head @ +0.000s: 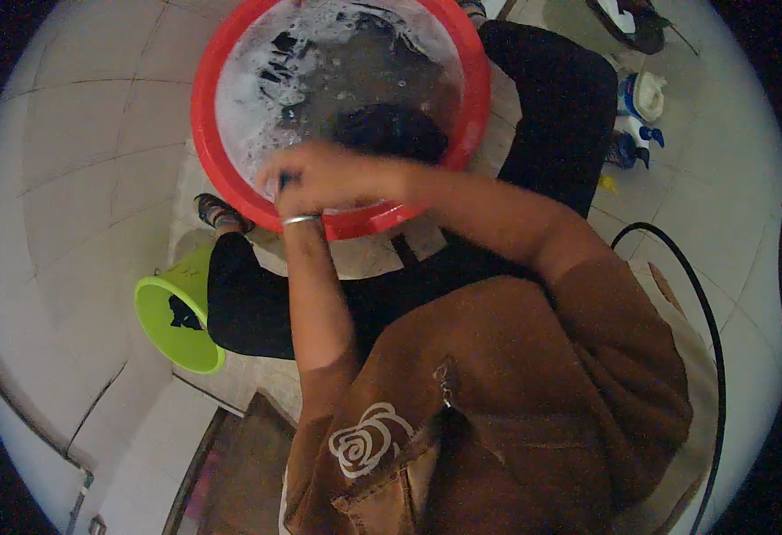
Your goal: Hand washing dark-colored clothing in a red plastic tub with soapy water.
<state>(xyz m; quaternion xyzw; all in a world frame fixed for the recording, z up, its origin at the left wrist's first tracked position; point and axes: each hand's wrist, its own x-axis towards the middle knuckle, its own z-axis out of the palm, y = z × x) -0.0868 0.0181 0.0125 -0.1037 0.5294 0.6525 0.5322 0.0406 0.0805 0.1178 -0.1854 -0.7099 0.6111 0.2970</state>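
Observation:
A red plastic basin (pixel 205 127) of foamy, greyish water stands between the legs. My left hand (pixel 295 198), with a silver bracelet at its wrist, is over the near left rim. Against it lies my right hand (pixel 344 177), reaching across from the right. Both are blurred and look closed on a small part of dark cloth (pixel 288 179) that shows between the fingers. Just beyond the right hand a bigger dark wet cloth (pixel 391 130) lies in the water; whether the two are one piece is hidden. More dark fabric (pixel 284 43) pokes through the suds at the far left.
A lime-green bucket (pixel 144 321) holding dark cloth (pixel 185 313) leans beside the left knee. On the tiled floor (pixel 718 221) at right are blue-and-white bottles (pixel 638 134) and a white-topped container (pixel 650 93). A black hose (pixel 708 314) curves along the right side.

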